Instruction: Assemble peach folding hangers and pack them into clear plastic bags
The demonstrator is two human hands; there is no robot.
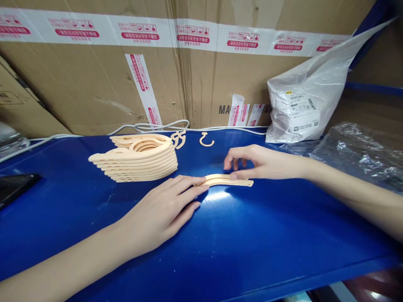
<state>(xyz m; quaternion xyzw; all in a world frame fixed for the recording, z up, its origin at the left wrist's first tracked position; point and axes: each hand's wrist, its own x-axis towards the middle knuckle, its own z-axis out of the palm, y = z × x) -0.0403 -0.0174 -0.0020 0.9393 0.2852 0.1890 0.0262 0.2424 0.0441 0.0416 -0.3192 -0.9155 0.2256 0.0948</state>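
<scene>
A cream plastic folding hanger (pixel 225 180), its arms folded together, lies on the blue table. My left hand (pixel 163 205) holds its left end under the fingertips, and the thumb sits apart just below, near the tabletop. Over the right part of the hanger is my right hand (pixel 256 161), slightly blurred. Its fingers are curved and apart, and the thumb is at the hanger's upper edge; whether it touches cannot be made out. Left of the hands stands a neat stack of like folded hangers (pixel 141 161), with hooks (pixel 179 138) at its right end. A loose hook (pixel 206 139) lies behind the hanger.
Large cardboard boxes (pixel 195 84) with printed tape wall off the back. A white cable (pixel 151 126) runs along the table's rear edge. At the back right stands a white plastic bag (pixel 302 105), beside crumpled clear plastic (pixel 362 147). A dark flat object (pixel 19 188) lies far left.
</scene>
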